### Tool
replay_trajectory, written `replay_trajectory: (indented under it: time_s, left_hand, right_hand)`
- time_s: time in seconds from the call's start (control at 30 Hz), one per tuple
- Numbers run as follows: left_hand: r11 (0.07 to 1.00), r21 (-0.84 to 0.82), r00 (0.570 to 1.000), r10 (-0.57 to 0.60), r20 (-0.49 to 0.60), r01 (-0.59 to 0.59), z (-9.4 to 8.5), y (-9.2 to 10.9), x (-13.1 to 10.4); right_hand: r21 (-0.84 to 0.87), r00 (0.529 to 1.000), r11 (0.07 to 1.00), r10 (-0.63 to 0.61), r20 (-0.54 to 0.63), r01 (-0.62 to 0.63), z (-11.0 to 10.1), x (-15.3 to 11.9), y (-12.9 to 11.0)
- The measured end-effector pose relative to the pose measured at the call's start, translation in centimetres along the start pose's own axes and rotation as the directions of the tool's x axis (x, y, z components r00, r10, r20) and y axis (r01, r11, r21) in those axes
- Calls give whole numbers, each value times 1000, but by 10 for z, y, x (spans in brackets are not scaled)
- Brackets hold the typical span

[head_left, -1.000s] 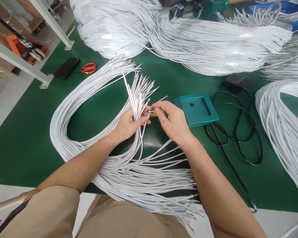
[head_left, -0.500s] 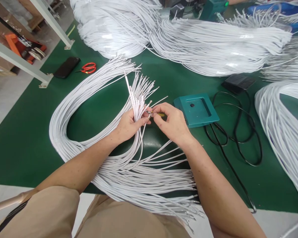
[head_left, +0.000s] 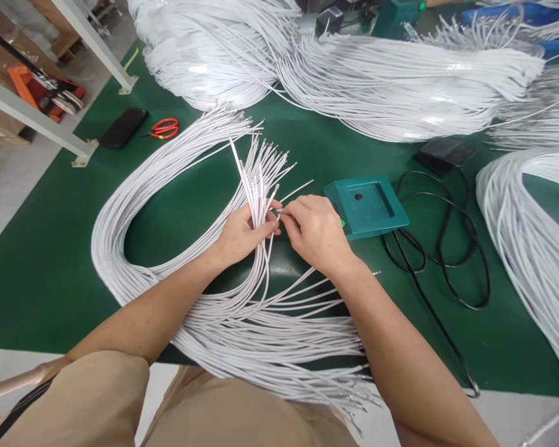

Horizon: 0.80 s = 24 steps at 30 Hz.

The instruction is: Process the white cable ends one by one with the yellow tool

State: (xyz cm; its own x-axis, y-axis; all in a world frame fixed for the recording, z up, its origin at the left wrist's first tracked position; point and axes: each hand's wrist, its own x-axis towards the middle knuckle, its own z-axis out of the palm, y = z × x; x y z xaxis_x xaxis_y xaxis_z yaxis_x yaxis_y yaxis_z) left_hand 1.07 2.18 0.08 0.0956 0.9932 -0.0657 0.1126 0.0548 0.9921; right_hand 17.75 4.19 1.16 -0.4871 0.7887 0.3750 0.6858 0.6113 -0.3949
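Note:
Several white cables [head_left: 256,214] stand up out of my left hand [head_left: 242,236], whose fingers are wrapped round them. Close beside it, my right hand [head_left: 314,230] pinches at the tip of one cable, fingertips nearly touching those of my left hand; the small piece between them is too tiny to make out. A long white cable bundle [head_left: 116,217] curves round on the left, with its ends behind my hands. More cables [head_left: 279,335] spread below my hands and pass under my left forearm.
A teal tray device [head_left: 372,208] with a green light and a black cord [head_left: 447,248] lies to the right. Red-handled scissors [head_left: 165,128] and a black phone [head_left: 123,127] are at upper left. Large cable bundles [head_left: 400,87] fill the back; another [head_left: 517,205] lies at far right.
My right hand has turned slightly, and the yellow item that showed between its fingers is now hidden. The green light on the teal device now shows. My left hand keeps its hold.

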Motion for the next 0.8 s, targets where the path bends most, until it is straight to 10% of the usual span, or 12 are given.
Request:
replay_trajectory:
  time_s: [0.27, 0.8]
  left_hand:
    - [990, -47, 991, -132, -38, 130, 0, 0, 5]
    - [988, -27, 987, -154, -36, 153, 1, -22, 13]
  right_hand:
    - [-374, 997, 927, 32, 64, -6, -9, 0, 10]
    - [-255, 997, 967, 16, 69, 2, -8, 6, 25]
